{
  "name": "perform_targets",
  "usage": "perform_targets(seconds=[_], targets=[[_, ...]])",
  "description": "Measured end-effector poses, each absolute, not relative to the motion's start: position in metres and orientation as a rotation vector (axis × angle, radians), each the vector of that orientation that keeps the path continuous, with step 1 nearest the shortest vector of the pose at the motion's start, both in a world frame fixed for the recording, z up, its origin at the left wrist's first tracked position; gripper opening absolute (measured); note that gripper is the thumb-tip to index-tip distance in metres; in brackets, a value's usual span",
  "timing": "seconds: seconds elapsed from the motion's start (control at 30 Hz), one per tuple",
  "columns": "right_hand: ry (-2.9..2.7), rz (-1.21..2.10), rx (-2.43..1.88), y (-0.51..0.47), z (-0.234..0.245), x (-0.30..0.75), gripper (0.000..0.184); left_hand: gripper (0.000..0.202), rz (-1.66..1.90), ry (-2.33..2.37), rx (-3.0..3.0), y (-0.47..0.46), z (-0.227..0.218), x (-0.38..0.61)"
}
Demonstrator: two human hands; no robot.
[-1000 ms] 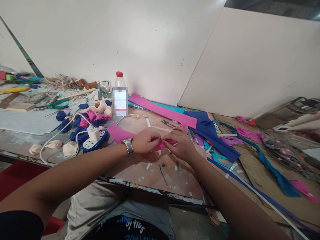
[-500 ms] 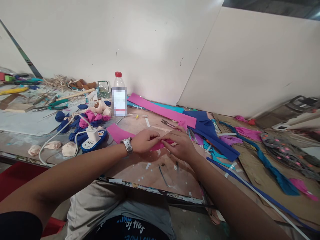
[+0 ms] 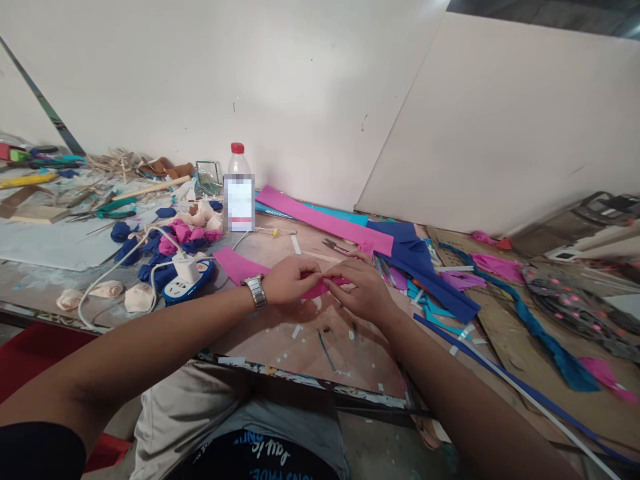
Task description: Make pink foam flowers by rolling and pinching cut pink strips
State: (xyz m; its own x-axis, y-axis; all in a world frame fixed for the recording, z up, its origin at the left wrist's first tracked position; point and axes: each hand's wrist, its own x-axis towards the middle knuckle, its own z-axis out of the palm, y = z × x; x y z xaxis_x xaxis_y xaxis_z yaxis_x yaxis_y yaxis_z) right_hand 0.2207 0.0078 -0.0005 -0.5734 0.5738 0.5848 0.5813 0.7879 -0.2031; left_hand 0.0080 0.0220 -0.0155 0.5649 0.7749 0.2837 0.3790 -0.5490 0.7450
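Note:
A pink strip (image 3: 234, 265) that looks like crepe paper or cloth lies on the work table, running from the left under my hands. My left hand (image 3: 289, 281), with a metal watch at the wrist, pinches the strip's right part between thumb and fingers. Close against it, my right hand (image 3: 364, 288) is also closed in a pinch on the strip, fingertips almost touching those of the left. The exact fold between the fingertips is hidden. Small scissors (image 3: 335, 246) lie just beyond the right hand.
Behind stand a red-capped bottle (image 3: 238, 157) and a lit phone (image 3: 240, 203). A blue power strip (image 3: 187, 287) with white cables sits left, beside rolled fabric flowers (image 3: 185, 235). Longer pink (image 3: 325, 220) and dark blue strips (image 3: 430, 277) lie at the back and right.
Almost nothing differs. Both hands stay pinched on the pink strip, with only a slight shift of the fingertips.

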Motion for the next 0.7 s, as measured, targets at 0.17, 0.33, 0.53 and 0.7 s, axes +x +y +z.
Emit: perform_targets(seconds=[0.17,0.33,0.53,0.7], targets=[[-2.329,-0.017,-0.851,0.0082,-0.0013,0.2216,0.009,0.034,0.806,0.937,2.170,0.0229,-0.0171,0.0077],[-2.336,-0.011,-0.865,0.0083,-0.0014,0.2210,0.008,0.029,0.820,0.939,2.153,0.0233,-0.0192,0.0074],[-2.320,-0.003,-0.880,0.0084,-0.0025,0.2203,0.007,0.027,0.819,0.964,2.198,0.0207,-0.0156,0.0071],[-2.323,0.012,-0.917,0.0082,-0.0027,0.2198,0.008,0.026,0.816,1.024,2.370,0.0187,-0.0144,0.0059]])
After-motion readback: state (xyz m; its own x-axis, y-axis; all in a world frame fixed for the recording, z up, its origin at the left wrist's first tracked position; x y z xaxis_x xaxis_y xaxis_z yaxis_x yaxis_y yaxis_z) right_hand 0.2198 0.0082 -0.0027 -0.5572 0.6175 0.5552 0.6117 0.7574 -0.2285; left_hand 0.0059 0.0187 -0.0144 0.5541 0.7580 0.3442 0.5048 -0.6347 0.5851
